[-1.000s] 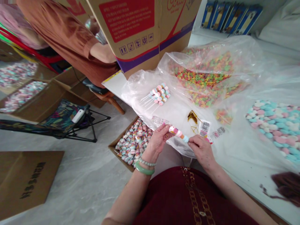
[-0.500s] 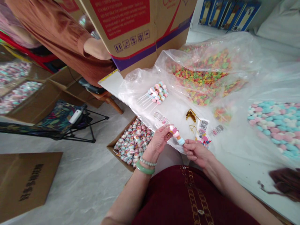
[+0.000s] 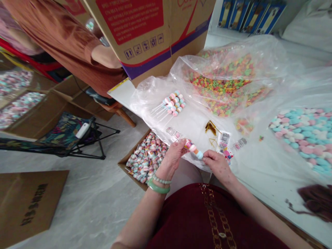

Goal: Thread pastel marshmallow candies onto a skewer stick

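My left hand (image 3: 175, 154) is closed around the upper end of a marshmallow skewer (image 3: 193, 148) with pink, white, orange and blue pieces. A colourful printed wrapper seems to cover its top, partly hidden by my fingers. My right hand (image 3: 216, 164) pinches the lower end just past the blue marshmallow; the stick itself is hidden. Beyond my hands lie gold twist ties (image 3: 211, 128) and small printed clear bags (image 3: 225, 140). Several unwrapped marshmallow skewers (image 3: 175, 102) lie side by side further off. Below my left hand stands a carton (image 3: 121, 162) full of wrapped skewers.
A clear bag of ring-shaped candies (image 3: 223, 86) lies on the white table, with loose marshmallows (image 3: 306, 135) to the right. A big cardboard box (image 3: 150, 41) stands at the back. Another person's arm (image 3: 106, 55) is beside it. A folding chair (image 3: 70, 128) stands left.
My left fingers have shifted on the skewer's upper end, and the printed wrapper there looks turned. My right fingers are drawn together more closely at its lower end. The view has moved slightly.
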`<state>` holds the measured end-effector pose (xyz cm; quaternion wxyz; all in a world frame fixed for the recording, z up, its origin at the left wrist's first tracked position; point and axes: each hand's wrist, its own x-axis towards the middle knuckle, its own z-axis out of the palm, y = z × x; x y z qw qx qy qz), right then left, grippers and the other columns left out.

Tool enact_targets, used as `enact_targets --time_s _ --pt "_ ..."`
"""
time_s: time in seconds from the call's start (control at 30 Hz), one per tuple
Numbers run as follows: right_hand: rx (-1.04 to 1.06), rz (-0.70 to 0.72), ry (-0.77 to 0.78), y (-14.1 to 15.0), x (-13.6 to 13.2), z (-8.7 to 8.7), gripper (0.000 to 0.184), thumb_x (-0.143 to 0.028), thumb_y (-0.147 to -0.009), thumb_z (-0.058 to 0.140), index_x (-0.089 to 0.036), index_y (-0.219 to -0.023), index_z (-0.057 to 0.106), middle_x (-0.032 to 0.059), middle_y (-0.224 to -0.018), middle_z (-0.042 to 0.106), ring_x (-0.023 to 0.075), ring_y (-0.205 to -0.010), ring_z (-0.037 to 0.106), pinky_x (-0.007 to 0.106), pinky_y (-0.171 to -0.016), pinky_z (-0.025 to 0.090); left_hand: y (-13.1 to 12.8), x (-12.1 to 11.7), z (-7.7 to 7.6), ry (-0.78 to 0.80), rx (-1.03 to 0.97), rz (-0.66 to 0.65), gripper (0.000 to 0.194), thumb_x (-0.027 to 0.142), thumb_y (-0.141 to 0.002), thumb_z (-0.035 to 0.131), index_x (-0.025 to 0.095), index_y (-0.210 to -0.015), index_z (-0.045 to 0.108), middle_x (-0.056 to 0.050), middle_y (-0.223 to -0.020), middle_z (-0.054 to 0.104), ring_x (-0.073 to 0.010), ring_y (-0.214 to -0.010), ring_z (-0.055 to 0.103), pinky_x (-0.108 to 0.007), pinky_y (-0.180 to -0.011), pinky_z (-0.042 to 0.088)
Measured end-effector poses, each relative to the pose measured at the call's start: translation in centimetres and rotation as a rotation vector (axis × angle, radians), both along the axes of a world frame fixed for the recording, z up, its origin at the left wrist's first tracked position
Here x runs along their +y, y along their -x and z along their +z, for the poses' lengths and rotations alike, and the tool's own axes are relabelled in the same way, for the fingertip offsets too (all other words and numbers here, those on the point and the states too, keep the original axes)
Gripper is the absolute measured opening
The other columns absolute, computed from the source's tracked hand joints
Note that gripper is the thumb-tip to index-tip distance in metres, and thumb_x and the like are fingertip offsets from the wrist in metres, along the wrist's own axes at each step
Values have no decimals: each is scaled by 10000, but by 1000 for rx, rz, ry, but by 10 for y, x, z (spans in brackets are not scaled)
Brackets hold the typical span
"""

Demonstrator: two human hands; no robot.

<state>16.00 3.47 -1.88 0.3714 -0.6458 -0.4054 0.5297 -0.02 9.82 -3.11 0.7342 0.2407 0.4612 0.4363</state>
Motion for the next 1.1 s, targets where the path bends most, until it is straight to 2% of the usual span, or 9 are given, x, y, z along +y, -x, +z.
enact_targets --time_s 0.07,0.23,0.33,0.47,0.6,0.77,0.9,1.0,1.1 --pt "155 4 76 1 1 2 111 -260 -642 593 -180 -592 535 -62 -492 421 68 -456 322 188 -408 191 -3 -3 0 -29 -43 4 315 417 -687 721 112 -751 681 -80 -734 679 -177 -694 625 -298 -712 501" --pt "867 144 508 0 1 -5 198 -202 -632 666 -174 -695 481 -89 -516 362 24 -399 192 152 -351 58 -3 -10 -1 -32 -116 -83 372 454 -734 668 99 -843 677 -117 -804 686 -231 -776 650 -355 -765 504" --pt "1070 201 607 -2 2 -11 226 -147 -630 681 -163 -734 480 -86 -562 359 13 -410 206 125 -339 53 -1 -10 -1 0 -114 -164 398 471 -756 639 93 -874 674 -126 -820 687 -225 -782 650 -332 -752 496" --pt "947 126 486 -4 4 -10 232 -197 -634 702 -159 -691 480 -74 -551 420 6 -394 213 132 -332 61 3 -3 -1 72 -106 -221 349 410 -727 694 109 -902 663 -90 -828 686 -174 -722 641 -292 -711 490" --pt "621 52 323 1 4 -6 217 -263 -620 702 -158 -690 526 -73 -497 442 21 -383 261 150 -337 101 7 7 4 28 -185 -22 445 153 -635 767 165 -1053 614 -62 -991 678 -193 -880 652 -317 -825 488" --pt "343 49 192 6 4 -7 174 -335 -655 630 -188 -676 541 -87 -410 414 62 -354 305 194 -346 221 8 12 9 48 -244 37 344 323 -749 683 112 -1015 629 -105 -902 688 -246 -872 663 -363 -789 516" --pt "104 82 106 4 5 -8 118 -297 -667 572 -189 -624 554 -81 -401 402 73 -380 351 207 -391 254 4 11 6 49 -194 25 273 318 -753 680 88 -899 654 -95 -802 691 -236 -809 673 -351 -778 524" --pt "94 144 75 3 3 -5 107 -266 -667 570 -179 -604 561 -73 -421 411 67 -405 364 200 -413 263 2 8 2 73 -230 33 260 327 -763 671 94 -876 659 -90 -792 695 -234 -804 674 -384 -827 520" --pt "309 126 181 4 2 -4 127 -276 -664 606 -171 -622 549 -72 -441 433 50 -365 324 194 -373 217 -1 5 1 93 -259 31 285 364 -789 640 96 -884 662 -94 -791 696 -232 -794 675 -421 -862 511"
